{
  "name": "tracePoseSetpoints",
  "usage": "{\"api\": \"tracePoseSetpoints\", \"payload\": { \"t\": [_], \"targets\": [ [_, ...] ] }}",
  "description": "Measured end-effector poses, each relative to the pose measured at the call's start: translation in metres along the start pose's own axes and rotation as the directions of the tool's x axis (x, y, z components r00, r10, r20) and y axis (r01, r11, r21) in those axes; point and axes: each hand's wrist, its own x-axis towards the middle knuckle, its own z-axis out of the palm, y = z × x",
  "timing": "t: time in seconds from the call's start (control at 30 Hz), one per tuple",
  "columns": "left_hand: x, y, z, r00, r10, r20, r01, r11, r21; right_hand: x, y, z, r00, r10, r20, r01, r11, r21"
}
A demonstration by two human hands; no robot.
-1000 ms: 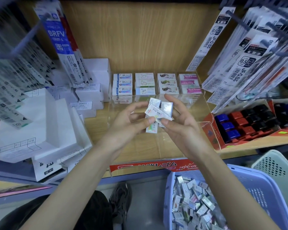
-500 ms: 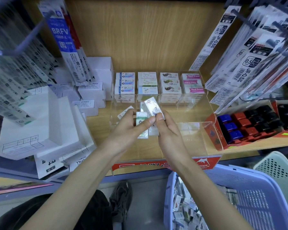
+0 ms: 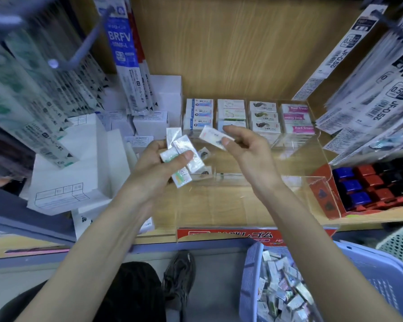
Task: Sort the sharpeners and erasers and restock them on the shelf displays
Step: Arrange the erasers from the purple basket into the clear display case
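Note:
My left hand [image 3: 158,168] holds a fanned bunch of wrapped erasers [image 3: 184,156] over the front of the clear acrylic eraser display [image 3: 296,163]. My right hand [image 3: 247,149] pinches a single wrapped eraser [image 3: 213,137] between thumb and forefinger, just in front of the stacked rows. At the back of the display stand four columns of erasers: blue-label [image 3: 199,115], green-label [image 3: 232,113], fish-print [image 3: 263,117] and pink Hard Eraser [image 3: 297,118]. Two loose erasers [image 3: 205,156] lie on the display floor under my hands.
A lilac basket [image 3: 377,273] with several loose wrapped erasers sits at the lower right. A red carton of blue, red and black sharpeners [image 3: 379,182] stands on the right. White boxes [image 3: 79,163] pile up at left. Hanging refill packs [image 3: 372,73] crowd both sides.
My right hand has drawn one eraser out of the bunch and carried it right and back toward the stacked columns. My left hand stays with the rest.

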Motion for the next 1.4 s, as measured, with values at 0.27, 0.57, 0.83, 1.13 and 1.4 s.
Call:
{"api": "tracePoseSetpoints", "payload": {
  "t": [0.27,0.57,0.83,1.13,1.4],
  "targets": [
    [-0.002,0.007,-0.01,0.998,0.041,-0.038,-0.043,0.998,-0.043,0.021,0.006,0.034,0.986,-0.134,0.104,0.169,0.804,-0.569],
    [-0.007,0.003,0.003,0.996,0.053,0.068,-0.058,0.996,0.068,-0.038,-0.02,0.012,0.969,-0.11,0.219,0.089,0.99,0.105],
    [-0.012,0.002,0.023,0.988,0.024,0.155,-0.034,0.997,0.065,-0.046,-0.013,-0.017,0.995,-0.037,0.092,0.011,0.964,0.264],
    [-0.007,0.006,0.042,0.972,-0.039,0.232,0.056,0.996,-0.069,-0.055,-0.002,-0.046,0.995,0.027,-0.093,0.012,0.917,0.399],
    [-0.003,0.003,0.05,0.972,-0.056,0.229,0.073,0.995,-0.065,-0.056,0.014,-0.064,0.989,0.027,-0.144,0.025,0.936,0.351]
  ]
}}
